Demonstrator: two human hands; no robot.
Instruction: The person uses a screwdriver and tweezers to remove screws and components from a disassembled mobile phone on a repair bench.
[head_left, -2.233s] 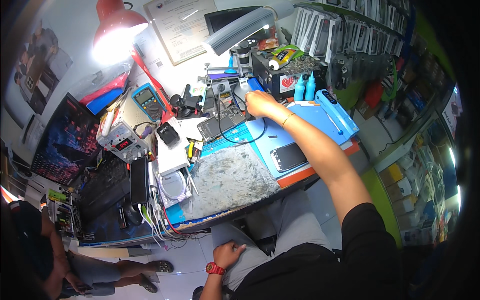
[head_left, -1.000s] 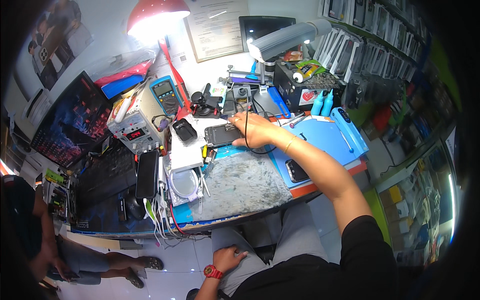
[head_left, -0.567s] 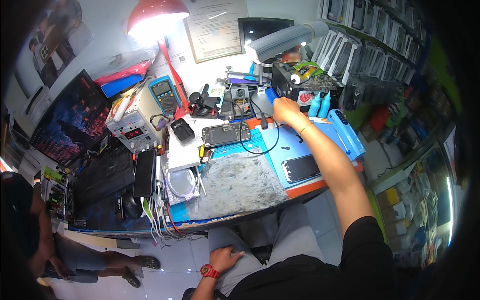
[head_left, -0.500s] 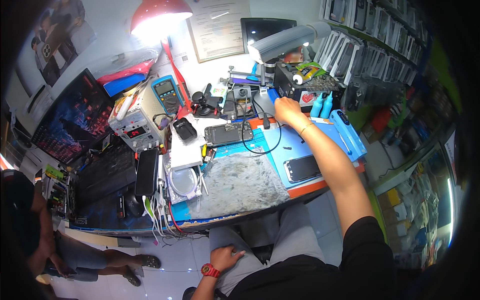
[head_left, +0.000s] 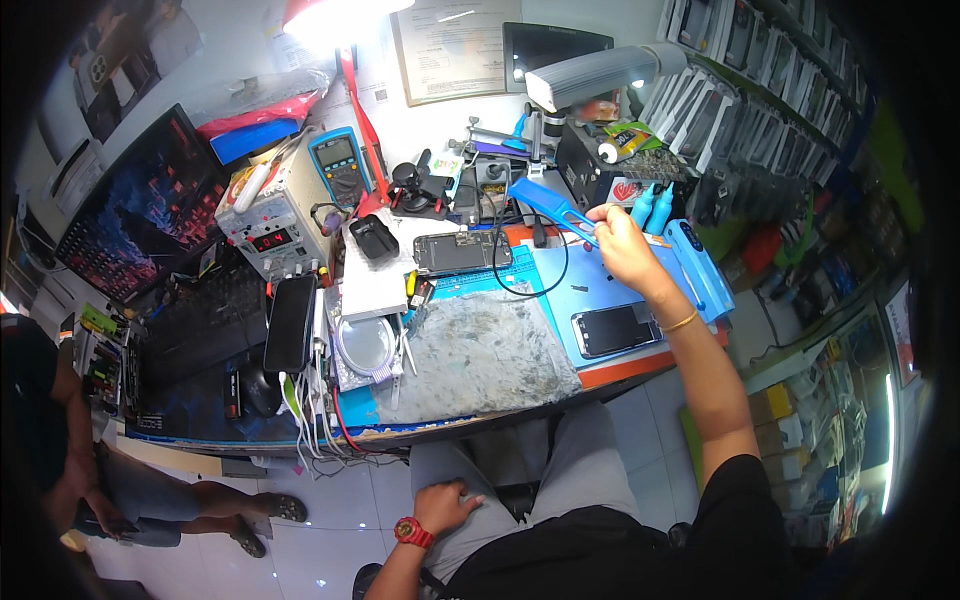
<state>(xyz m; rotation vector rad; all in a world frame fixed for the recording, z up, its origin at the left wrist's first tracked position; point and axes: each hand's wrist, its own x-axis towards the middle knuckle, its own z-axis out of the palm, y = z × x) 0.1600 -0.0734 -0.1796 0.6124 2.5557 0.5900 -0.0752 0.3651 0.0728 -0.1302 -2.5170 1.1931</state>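
Observation:
My right hand (head_left: 625,250) is raised over the right part of the bench, its fingers closed on the end of a long blue tool (head_left: 543,201) with a slotted handle; the tool's exact kind is unclear. Below it lies a pale blue mat (head_left: 590,290) bearing a dark phone screen (head_left: 612,331) and a small dark piece (head_left: 580,288). An opened phone (head_left: 460,252) with bare innards lies left of the tool. A thin black cable (head_left: 567,262) loops beside the mat. Resting on my left thigh, my left hand (head_left: 446,507) holds nothing, fingers loosely laid out.
A worn grey mat (head_left: 480,350) covers the bench front. Leftward are a phone (head_left: 290,323), tangled white cables (head_left: 315,410), a power supply (head_left: 275,220) and a monitor (head_left: 150,210). Two blue bottles (head_left: 658,210) stand right. Another person (head_left: 90,450) is at the far left.
My right hand has drawn back toward me and slightly right, lifting the blue tool off the back of the bench. The view has shifted a little; my left hand stays on my thigh.

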